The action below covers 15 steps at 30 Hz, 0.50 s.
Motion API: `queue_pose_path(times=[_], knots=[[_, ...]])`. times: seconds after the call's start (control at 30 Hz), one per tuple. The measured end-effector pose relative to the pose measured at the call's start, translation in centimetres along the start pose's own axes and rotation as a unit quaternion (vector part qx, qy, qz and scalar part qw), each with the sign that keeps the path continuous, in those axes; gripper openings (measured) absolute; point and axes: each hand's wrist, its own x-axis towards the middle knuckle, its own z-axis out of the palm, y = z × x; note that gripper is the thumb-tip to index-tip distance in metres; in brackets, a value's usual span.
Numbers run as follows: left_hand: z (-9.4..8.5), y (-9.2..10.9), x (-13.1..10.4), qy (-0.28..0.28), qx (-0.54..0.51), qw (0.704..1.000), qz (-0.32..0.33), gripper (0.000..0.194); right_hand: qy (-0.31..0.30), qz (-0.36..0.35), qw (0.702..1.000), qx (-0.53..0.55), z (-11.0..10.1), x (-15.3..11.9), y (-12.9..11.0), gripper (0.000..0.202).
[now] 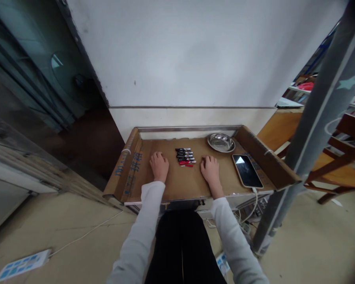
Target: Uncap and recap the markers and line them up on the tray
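My left hand [159,166] rests palm down on the cardboard [171,185] that covers a small table, fingers loosely bent and holding nothing. Opposite it, my right hand [210,169] lies palm down in the same relaxed way, with nothing visible in it. Between the hands, touching neither, several black and red marker pens [185,155] are lined up in a stack of rows. The frontmost item is a short red pen or cap [187,165]; its exact kind is too small to tell.
A round steel dish [221,142] stands at the back right. A phone [247,170] with a white cable [255,205] lies at the right. Cardboard flaps [266,156] edge the sides. A grey post [310,130], a wooden chair [340,154] and a power strip [23,265] surround the table.
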Motion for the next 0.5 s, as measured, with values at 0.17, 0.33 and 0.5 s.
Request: queue_pose_path(times=[0.17,0.33,0.5], knots=[[0.0,-0.2,0.0,0.009,0.005,1.0,0.004,0.02,0.008,-0.008,1.0,-0.003,0.1,0.0,0.1,0.024],[-0.2,0.1,0.0,-0.007,-0.005,1.0,-0.011,0.022,-0.004,0.006,1.0,-0.004,-0.2,0.1,-0.2,0.024],[-1.5,1.3,-0.6,-0.061,-0.108,0.985,0.123,0.025,-0.006,-0.055,0.996,0.07,-1.8,0.1,-1.4,0.025]])
